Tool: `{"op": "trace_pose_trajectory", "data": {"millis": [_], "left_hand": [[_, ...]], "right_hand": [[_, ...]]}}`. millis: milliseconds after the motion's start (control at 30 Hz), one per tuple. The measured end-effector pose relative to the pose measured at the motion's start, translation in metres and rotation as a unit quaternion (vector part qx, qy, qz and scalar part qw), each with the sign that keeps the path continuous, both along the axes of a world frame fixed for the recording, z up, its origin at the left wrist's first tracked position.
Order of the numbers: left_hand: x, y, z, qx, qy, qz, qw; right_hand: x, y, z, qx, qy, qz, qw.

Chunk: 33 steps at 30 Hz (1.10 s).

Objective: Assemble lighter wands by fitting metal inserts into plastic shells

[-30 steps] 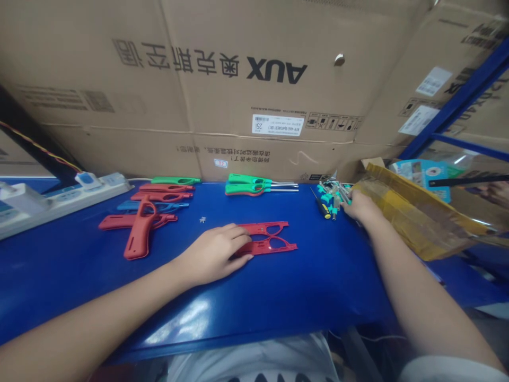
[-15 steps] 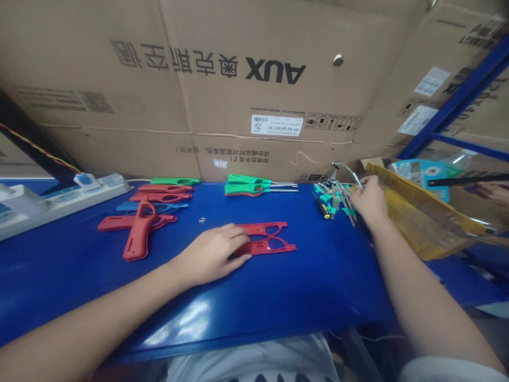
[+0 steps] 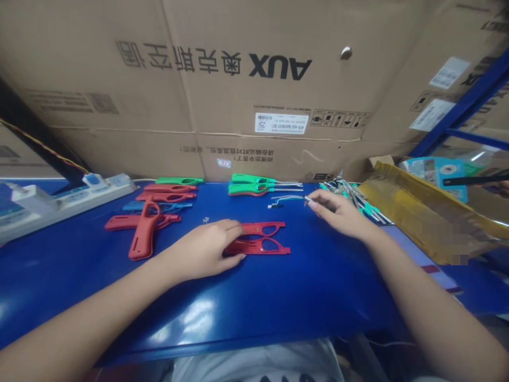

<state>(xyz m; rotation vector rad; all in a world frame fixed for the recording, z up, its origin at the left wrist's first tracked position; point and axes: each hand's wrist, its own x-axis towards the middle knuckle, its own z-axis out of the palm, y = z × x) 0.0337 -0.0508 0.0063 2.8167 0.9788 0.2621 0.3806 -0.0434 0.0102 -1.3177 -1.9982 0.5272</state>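
Two red lighter casing halves (image 3: 274, 249) lie side by side on the blue table, with their inner sides up. My left hand (image 3: 210, 246) is curled over their left ends, fingers closed on them and hiding that part. Above and to the right, my right hand (image 3: 338, 212) pinches a thin metal lighter tube with wires (image 3: 289, 198); its wired end points left over the table. A pile of similar metal tubes with teal ends (image 3: 368, 207) sits just behind and right of that hand.
Red, blue and green casing pieces (image 3: 141, 239) are stacked at the left. Green lighters with metal tubes (image 3: 248, 183) lie at the back. A white power strip (image 3: 67, 204) borders the left, a yellow-taped box (image 3: 421, 212) the right. Cardboard (image 3: 222, 106) walls off the back.
My right hand has moved left from the pile, carrying the metal tube with wires toward the red casing halves. My left hand stays on the halves. The view has shifted slightly.
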Motion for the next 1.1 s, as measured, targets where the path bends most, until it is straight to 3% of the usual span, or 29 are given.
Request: {"op": "trace_pose_trajectory", "data": {"millis": [167, 333, 733, 933, 1100], "left_hand": [[0.008, -0.001, -0.011, 0.0, -0.135, 0.058, 0.989], [0.015, -0.007, -0.021, -0.019, -0.228, 0.022, 0.973], [0.014, -0.009, -0.024, 0.02, -0.247, -0.018, 0.969], [0.014, -0.01, -0.024, 0.028, -0.241, -0.003, 0.97], [0.014, -0.012, -0.025, 0.025, -0.237, -0.001, 0.971]], "right_hand": [[-0.028, -0.018, 0.0, -0.008, -0.01, 0.069, 0.998], [-0.036, -0.023, -0.005, -0.014, -0.029, 0.119, 0.992], [-0.034, -0.028, 0.0, -0.019, -0.089, 0.193, 0.977], [-0.035, -0.03, 0.0, -0.042, -0.087, 0.164, 0.982], [-0.035, -0.028, 0.002, -0.02, -0.085, 0.189, 0.978]]}}
